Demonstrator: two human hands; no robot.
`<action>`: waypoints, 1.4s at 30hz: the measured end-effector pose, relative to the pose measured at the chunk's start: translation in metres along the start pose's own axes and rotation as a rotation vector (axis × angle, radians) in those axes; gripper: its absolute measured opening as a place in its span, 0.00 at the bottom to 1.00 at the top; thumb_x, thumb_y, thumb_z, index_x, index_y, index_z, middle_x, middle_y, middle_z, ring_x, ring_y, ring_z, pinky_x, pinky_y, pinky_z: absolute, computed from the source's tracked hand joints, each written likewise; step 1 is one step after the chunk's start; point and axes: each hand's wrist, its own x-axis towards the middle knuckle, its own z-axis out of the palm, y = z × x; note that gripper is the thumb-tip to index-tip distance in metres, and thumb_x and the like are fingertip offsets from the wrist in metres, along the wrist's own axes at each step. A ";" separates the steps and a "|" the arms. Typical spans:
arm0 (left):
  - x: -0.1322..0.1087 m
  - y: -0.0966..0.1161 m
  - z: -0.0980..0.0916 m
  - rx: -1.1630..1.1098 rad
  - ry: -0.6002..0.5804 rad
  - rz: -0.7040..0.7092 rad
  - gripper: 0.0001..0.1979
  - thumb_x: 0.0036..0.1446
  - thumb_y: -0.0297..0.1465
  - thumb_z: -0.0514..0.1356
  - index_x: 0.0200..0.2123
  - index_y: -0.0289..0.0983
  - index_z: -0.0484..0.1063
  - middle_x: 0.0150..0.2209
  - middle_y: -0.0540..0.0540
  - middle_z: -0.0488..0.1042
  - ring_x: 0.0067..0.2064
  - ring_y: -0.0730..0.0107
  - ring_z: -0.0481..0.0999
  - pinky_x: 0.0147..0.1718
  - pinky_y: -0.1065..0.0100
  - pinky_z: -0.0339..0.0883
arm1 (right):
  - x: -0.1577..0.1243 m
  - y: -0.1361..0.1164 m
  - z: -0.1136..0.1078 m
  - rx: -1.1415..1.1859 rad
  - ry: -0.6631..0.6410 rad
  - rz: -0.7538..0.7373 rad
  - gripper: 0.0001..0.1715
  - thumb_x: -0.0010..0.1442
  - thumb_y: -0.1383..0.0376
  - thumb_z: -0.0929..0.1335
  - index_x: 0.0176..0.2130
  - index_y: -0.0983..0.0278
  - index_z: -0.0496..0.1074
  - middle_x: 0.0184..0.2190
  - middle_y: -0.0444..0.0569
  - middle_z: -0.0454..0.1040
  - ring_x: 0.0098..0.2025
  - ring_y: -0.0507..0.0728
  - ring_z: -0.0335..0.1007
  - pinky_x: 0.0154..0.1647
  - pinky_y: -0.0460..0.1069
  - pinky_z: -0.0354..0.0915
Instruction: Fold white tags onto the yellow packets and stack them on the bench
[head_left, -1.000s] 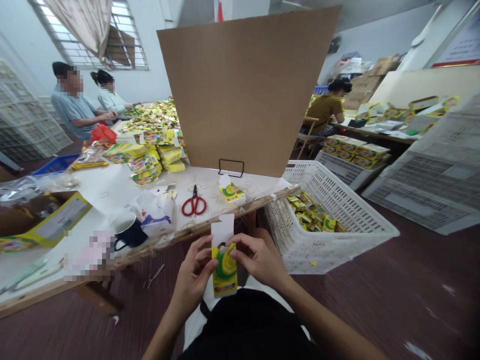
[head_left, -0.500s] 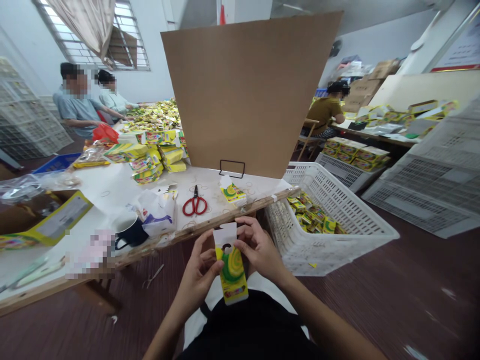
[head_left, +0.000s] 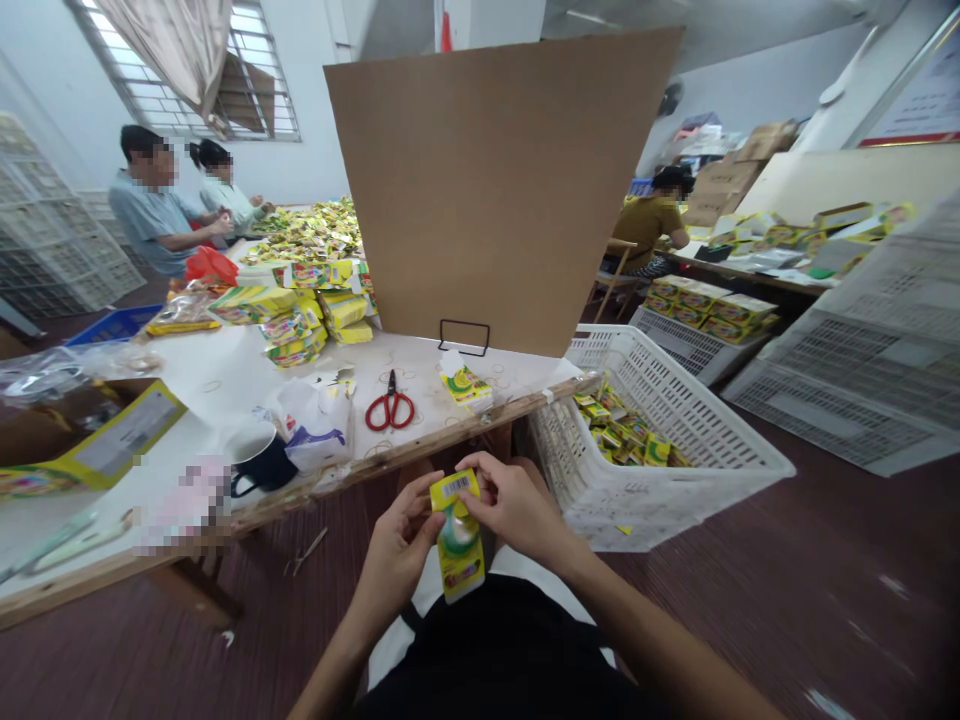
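Above my lap, both hands hold a small yellow and green cardboard box (head_left: 460,545) upright, its top facing me. My left hand (head_left: 405,530) grips its left side, with the thumb on the front near the top. With the thumb pressed at the top flap, which carries a barcode, my right hand (head_left: 510,500) closes round the upper right corner. The fingers behind the box are partly hidden. On the table edge just beyond lie a few flat yellow and green boxes (head_left: 466,383) and red-handled scissors (head_left: 390,408).
At right stands a white plastic crate (head_left: 675,505) with many small yellow boxes inside. A tall cardboard sheet (head_left: 502,200) rises behind the table (head_left: 225,375). A dark mug (head_left: 262,462) sits near the left edge. Several people work further back.
The box's white top flap, upright before, is now folded over so its barcode side shows. My right hand has shifted slightly down with it. The co-workers at left have raised their hands.
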 end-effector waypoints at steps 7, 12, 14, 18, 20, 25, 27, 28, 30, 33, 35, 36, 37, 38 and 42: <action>0.000 0.000 0.001 0.082 0.042 0.032 0.21 0.52 0.29 0.63 0.50 0.38 0.67 0.45 0.40 0.77 0.48 0.56 0.75 0.47 0.62 0.68 | -0.002 -0.013 0.005 -0.065 -0.032 0.005 0.22 0.49 0.72 0.69 0.44 0.62 0.65 0.22 0.37 0.63 0.23 0.49 0.60 0.24 0.42 0.53; -0.002 0.004 0.001 0.090 0.055 0.047 0.21 0.52 0.30 0.63 0.50 0.37 0.67 0.44 0.40 0.77 0.47 0.55 0.76 0.46 0.62 0.69 | 0.000 -0.010 0.002 -0.067 0.001 0.029 0.20 0.49 0.73 0.68 0.44 0.62 0.65 0.24 0.39 0.65 0.24 0.50 0.62 0.26 0.43 0.55; -0.002 0.006 -0.003 0.076 0.063 0.045 0.21 0.52 0.30 0.63 0.50 0.37 0.67 0.44 0.40 0.78 0.46 0.55 0.77 0.44 0.63 0.70 | 0.002 -0.003 0.000 0.054 -0.047 -0.022 0.18 0.52 0.70 0.68 0.45 0.62 0.67 0.24 0.39 0.65 0.25 0.50 0.61 0.26 0.43 0.57; -0.001 0.001 -0.005 0.077 0.035 0.054 0.20 0.51 0.30 0.64 0.48 0.37 0.67 0.43 0.40 0.78 0.44 0.55 0.77 0.40 0.64 0.72 | 0.001 0.009 0.008 0.291 -0.049 -0.018 0.10 0.58 0.65 0.66 0.41 0.63 0.71 0.33 0.45 0.72 0.30 0.51 0.65 0.31 0.44 0.62; 0.001 -0.004 -0.003 0.079 0.014 0.054 0.18 0.52 0.31 0.63 0.47 0.37 0.68 0.42 0.40 0.78 0.44 0.56 0.78 0.41 0.63 0.72 | 0.000 0.012 0.014 0.354 -0.041 0.027 0.08 0.58 0.64 0.66 0.39 0.64 0.71 0.32 0.46 0.73 0.32 0.52 0.67 0.31 0.45 0.63; 0.005 -0.012 -0.001 0.184 0.053 0.086 0.32 0.52 0.31 0.62 0.59 0.41 0.55 0.49 0.40 0.73 0.51 0.58 0.73 0.50 0.59 0.67 | 0.007 0.027 -0.024 -0.107 0.369 -0.085 0.07 0.59 0.62 0.65 0.34 0.63 0.72 0.33 0.49 0.71 0.37 0.57 0.65 0.40 0.51 0.62; 0.007 -0.013 -0.004 0.212 0.091 0.104 0.36 0.51 0.32 0.63 0.61 0.42 0.51 0.52 0.39 0.70 0.53 0.59 0.71 0.52 0.58 0.65 | 0.020 0.038 -0.058 -0.478 0.697 -0.053 0.09 0.58 0.62 0.66 0.35 0.64 0.73 0.40 0.54 0.69 0.45 0.63 0.61 0.48 0.57 0.57; 0.007 -0.013 -0.006 0.218 0.106 0.107 0.35 0.51 0.32 0.63 0.60 0.41 0.52 0.53 0.38 0.69 0.54 0.59 0.71 0.53 0.57 0.64 | 0.029 0.044 -0.071 -0.619 0.757 -0.007 0.12 0.56 0.60 0.67 0.39 0.65 0.73 0.44 0.57 0.66 0.49 0.65 0.58 0.51 0.60 0.54; 0.009 -0.013 -0.008 0.231 0.125 0.105 0.32 0.51 0.33 0.63 0.58 0.39 0.56 0.53 0.37 0.69 0.53 0.57 0.71 0.52 0.56 0.65 | 0.051 0.053 -0.083 -0.770 0.670 0.073 0.20 0.54 0.58 0.69 0.44 0.66 0.71 0.48 0.60 0.65 0.50 0.68 0.56 0.51 0.62 0.51; 0.009 -0.012 -0.009 0.258 0.096 0.090 0.25 0.52 0.34 0.62 0.53 0.37 0.62 0.53 0.36 0.69 0.54 0.55 0.70 0.53 0.54 0.64 | 0.090 0.063 -0.058 -0.801 0.253 0.083 0.23 0.57 0.55 0.66 0.50 0.63 0.68 0.52 0.57 0.65 0.52 0.66 0.56 0.52 0.60 0.50; 0.007 -0.011 -0.010 0.279 0.061 0.080 0.22 0.53 0.34 0.61 0.51 0.36 0.65 0.54 0.36 0.69 0.55 0.55 0.69 0.54 0.55 0.63 | 0.114 0.069 -0.028 -0.794 0.132 0.062 0.28 0.56 0.55 0.66 0.54 0.62 0.63 0.57 0.56 0.62 0.56 0.65 0.53 0.54 0.58 0.48; 0.006 -0.010 -0.011 0.288 0.055 0.076 0.21 0.53 0.34 0.61 0.50 0.36 0.65 0.53 0.36 0.69 0.55 0.55 0.69 0.54 0.55 0.63 | 0.125 0.072 -0.014 -0.791 0.096 0.065 0.30 0.55 0.55 0.67 0.55 0.62 0.62 0.58 0.56 0.62 0.58 0.65 0.53 0.54 0.58 0.48; 0.005 -0.008 -0.013 0.298 0.060 0.075 0.20 0.54 0.34 0.60 0.50 0.36 0.66 0.53 0.36 0.70 0.55 0.56 0.70 0.54 0.56 0.64 | 0.133 0.076 -0.002 -0.786 0.077 0.072 0.31 0.55 0.55 0.68 0.55 0.63 0.63 0.58 0.57 0.62 0.58 0.64 0.53 0.54 0.58 0.47; 0.004 -0.007 -0.016 0.309 0.072 0.077 0.20 0.54 0.34 0.60 0.49 0.35 0.66 0.52 0.36 0.71 0.54 0.56 0.71 0.53 0.56 0.64 | 0.140 0.080 0.006 -0.783 0.061 0.081 0.29 0.54 0.56 0.69 0.53 0.64 0.64 0.56 0.58 0.64 0.57 0.64 0.55 0.54 0.58 0.47; 0.005 -0.005 -0.026 0.335 0.129 0.087 0.16 0.54 0.35 0.60 0.45 0.35 0.70 0.47 0.37 0.75 0.50 0.56 0.74 0.51 0.57 0.66 | 0.152 0.086 0.005 -0.770 0.047 0.098 0.13 0.57 0.62 0.67 0.40 0.68 0.72 0.41 0.58 0.75 0.46 0.62 0.67 0.51 0.56 0.50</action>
